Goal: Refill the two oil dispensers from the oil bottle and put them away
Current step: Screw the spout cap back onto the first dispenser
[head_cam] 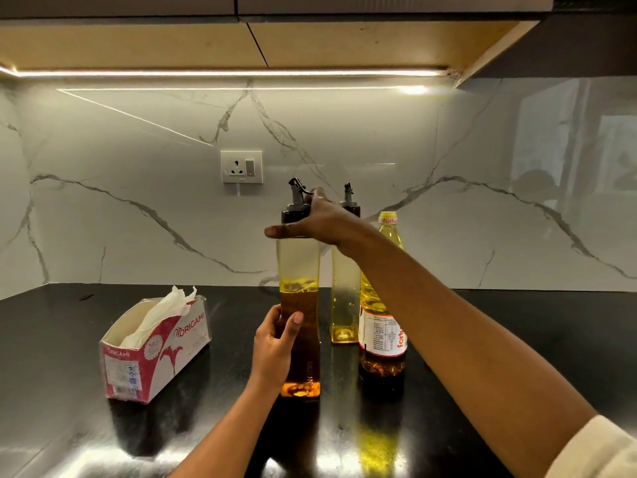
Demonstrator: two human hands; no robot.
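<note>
A tall clear oil dispenser with a black spout cap stands upright on the black counter, about half full of amber oil. My left hand grips its lower body. My right hand wraps around its black cap at the top. Just behind and to the right stands a second dispenser, holding only a little yellow oil, its spout partly hidden by my right hand. The oil bottle with a yellow cap and red-white label stands right of it, partly behind my right forearm.
An open tissue box with white tissue sticking out lies at the left on the black counter. A wall socket sits on the marble backsplash. Cabinets with a light strip hang overhead.
</note>
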